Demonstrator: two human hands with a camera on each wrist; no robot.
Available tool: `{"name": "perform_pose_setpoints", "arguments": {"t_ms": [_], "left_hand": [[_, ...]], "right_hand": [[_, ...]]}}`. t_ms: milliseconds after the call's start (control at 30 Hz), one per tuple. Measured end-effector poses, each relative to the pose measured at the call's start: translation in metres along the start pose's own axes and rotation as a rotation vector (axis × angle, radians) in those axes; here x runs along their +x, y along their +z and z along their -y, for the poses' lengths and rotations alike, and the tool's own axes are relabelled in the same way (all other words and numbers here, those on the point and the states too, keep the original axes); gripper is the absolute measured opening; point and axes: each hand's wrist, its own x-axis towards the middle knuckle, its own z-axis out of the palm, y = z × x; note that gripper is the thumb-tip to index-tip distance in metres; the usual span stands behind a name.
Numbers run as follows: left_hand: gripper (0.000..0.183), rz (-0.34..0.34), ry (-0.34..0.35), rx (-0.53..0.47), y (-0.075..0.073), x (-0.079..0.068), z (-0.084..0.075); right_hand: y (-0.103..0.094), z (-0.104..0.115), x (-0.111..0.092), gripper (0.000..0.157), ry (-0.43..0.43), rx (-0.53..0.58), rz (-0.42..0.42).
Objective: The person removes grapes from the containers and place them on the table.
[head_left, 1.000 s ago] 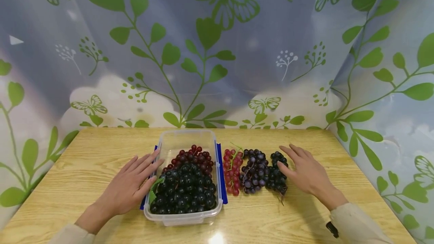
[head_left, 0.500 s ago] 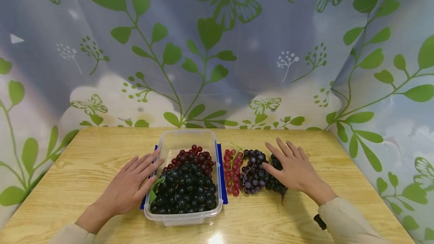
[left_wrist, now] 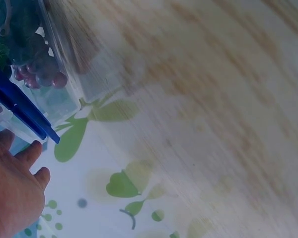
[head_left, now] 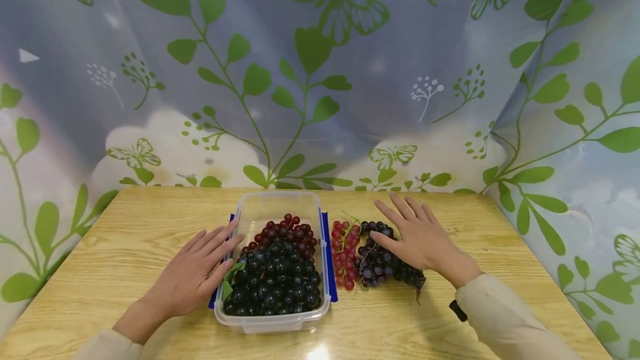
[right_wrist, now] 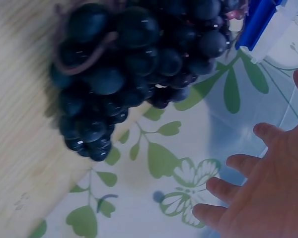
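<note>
A clear plastic container (head_left: pixel 272 322) holds a large bunch of black grapes (head_left: pixel 275 279) with a dark red bunch (head_left: pixel 295 233) behind it. Along its left rim rests my left hand (head_left: pixel 187 271), fingers straight. To the container's right lie a pink-red bunch (head_left: pixel 345 254), a purple bunch (head_left: pixel 371 265) and a small black bunch (head_left: pixel 410 274). Over the two darker bunches hovers my right hand (head_left: pixel 422 238), fingers spread, holding nothing; it hides part of both. In the right wrist view, dark grapes (right_wrist: pixel 109 79) sit apart from the spread fingers (right_wrist: pixel 223 191).
Blue side latches (head_left: pixel 330 260) fold outward from the container onto the wooden table (head_left: pixel 165 210). Behind the table hangs a cloth (head_left: pixel 320 126) printed with leaves and butterflies. A dark band (head_left: pixel 457 311) shows by the right sleeve.
My right hand has moved left, from beside the small black bunch to above the purple one, and its fingers have spread. My left hand and the grapes have stayed put.
</note>
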Motion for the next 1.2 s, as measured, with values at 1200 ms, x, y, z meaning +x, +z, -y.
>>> {"name": "perform_pose_setpoints", "arguments": {"t_ms": [1200], "left_hand": [[0.048,0.009,-0.009,-0.022,0.001,0.000,0.000]], "right_hand": [[-0.024,0.089,0.090,0.070,-0.233,-0.028,0.234]]}}
